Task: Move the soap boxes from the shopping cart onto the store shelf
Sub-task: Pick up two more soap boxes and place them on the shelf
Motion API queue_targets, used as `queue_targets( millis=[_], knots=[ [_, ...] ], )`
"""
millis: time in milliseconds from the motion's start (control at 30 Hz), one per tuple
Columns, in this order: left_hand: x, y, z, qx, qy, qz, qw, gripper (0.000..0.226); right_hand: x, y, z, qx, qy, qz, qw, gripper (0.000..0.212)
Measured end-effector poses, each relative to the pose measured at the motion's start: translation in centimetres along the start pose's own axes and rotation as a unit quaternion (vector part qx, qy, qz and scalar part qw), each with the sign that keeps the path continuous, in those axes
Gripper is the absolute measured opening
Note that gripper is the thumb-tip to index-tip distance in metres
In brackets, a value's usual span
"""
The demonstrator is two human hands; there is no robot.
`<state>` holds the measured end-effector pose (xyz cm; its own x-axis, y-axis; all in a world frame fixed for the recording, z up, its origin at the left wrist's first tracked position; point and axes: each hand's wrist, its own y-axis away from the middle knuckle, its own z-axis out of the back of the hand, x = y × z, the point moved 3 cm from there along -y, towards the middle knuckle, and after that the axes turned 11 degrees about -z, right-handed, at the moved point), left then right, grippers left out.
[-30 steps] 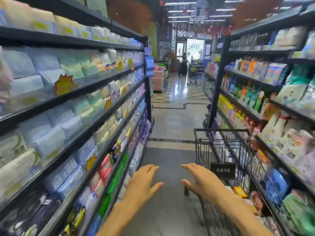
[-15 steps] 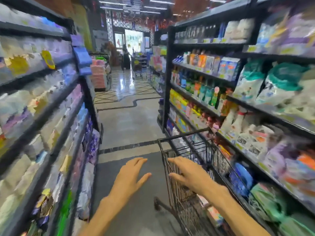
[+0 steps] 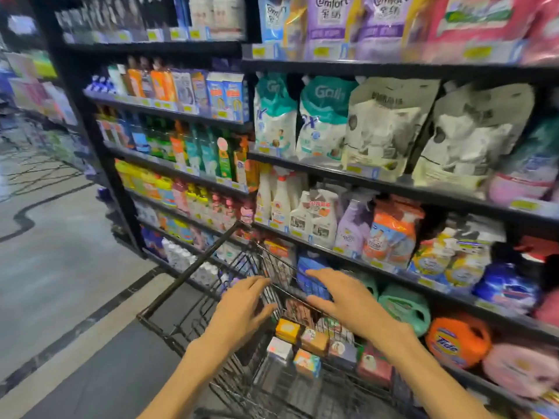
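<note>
The fingers (image 3: 257,285) of the left hand (image 3: 242,309) are spread wide and fairly straight, holding nothing, reaching forward over the near part of the black wire shopping cart (image 3: 187,276). The right hand (image 3: 348,300) is held the same way just to the right of it, its fingers (image 3: 317,275) splayed and lightly bent, gripping nothing; the two hands are near each other but apart, with the cart's wire wall showing in the gap between them. Whether any fingertip touches the wire cannot be told, since the picture is smeared by motion.

Below and a little nearer than both sets of fingers, inside the basket, lie the soap boxes (image 3: 314,343): a cluster of small cartons, one yellow-orange, one tan, one white with pink, one with a blue and orange print, and darker reddish ones further right. They sit close together, several touching, under the right wrist and between the two forearms.

Beyond the fingers stands the store shelf (image 3: 393,189), a black unit of several tiers that runs off to the right. Straight ahead of the right fingers is a blue pack, with green jugs (image 3: 402,309) just right of the hand and an orange Tide jug (image 3: 456,343) further right on the low tier. Above the fingers are spray bottles (image 3: 281,207) and, higher, large pouches (image 3: 384,125). Left of the left fingers is grey floor (image 3: 60,267).
</note>
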<state>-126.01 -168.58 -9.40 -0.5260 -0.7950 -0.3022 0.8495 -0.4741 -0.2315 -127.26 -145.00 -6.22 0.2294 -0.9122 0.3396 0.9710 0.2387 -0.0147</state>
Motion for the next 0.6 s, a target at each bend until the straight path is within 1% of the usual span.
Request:
queue_targets(
  millis=[100, 267, 367, 467, 500, 567, 600],
  knots=[
    [1.5, -5.1, -3.4, 0.024, 0.026, -0.038, 0.999, 0.058, -3.8, -2.3, -0.5, -0.014, 0.000, -0.060, 0.998, 0.059],
    [5.4, -10.6, -8.7, 0.088, 0.049, -0.042, 0.994, 0.058, -9.4, -6.5, -3.6, -0.005, -0.026, -0.139, 0.990, 0.059],
    [8.2, -12.3, -12.1, 0.122, 0.062, -0.020, 0.990, 0.056, -11.9, -8.4, -6.8, 0.021, -0.020, -0.175, 0.984, 0.059],
    [12.2, -13.4, -17.9, 0.187, 0.094, 0.021, 0.978, 0.055, -14.2, -10.0, -11.7, 0.078, -0.035, -0.228, 0.970, 0.058],
    [13.3, -13.5, -19.8, 0.207, 0.099, 0.035, 0.973, 0.055, -14.7, -10.2, -13.3, 0.088, -0.047, -0.244, 0.965, 0.060],
    [15.5, -13.9, -23.5, 0.234, 0.108, 0.056, 0.965, 0.056, -15.8, -10.9, -16.7, 0.094, -0.060, -0.273, 0.955, 0.074],
    [16.6, -13.9, -25.6, 0.245, 0.109, 0.065, 0.961, 0.056, -16.4, -11.2, -18.4, 0.096, -0.054, -0.286, 0.952, 0.073]
  ],
)
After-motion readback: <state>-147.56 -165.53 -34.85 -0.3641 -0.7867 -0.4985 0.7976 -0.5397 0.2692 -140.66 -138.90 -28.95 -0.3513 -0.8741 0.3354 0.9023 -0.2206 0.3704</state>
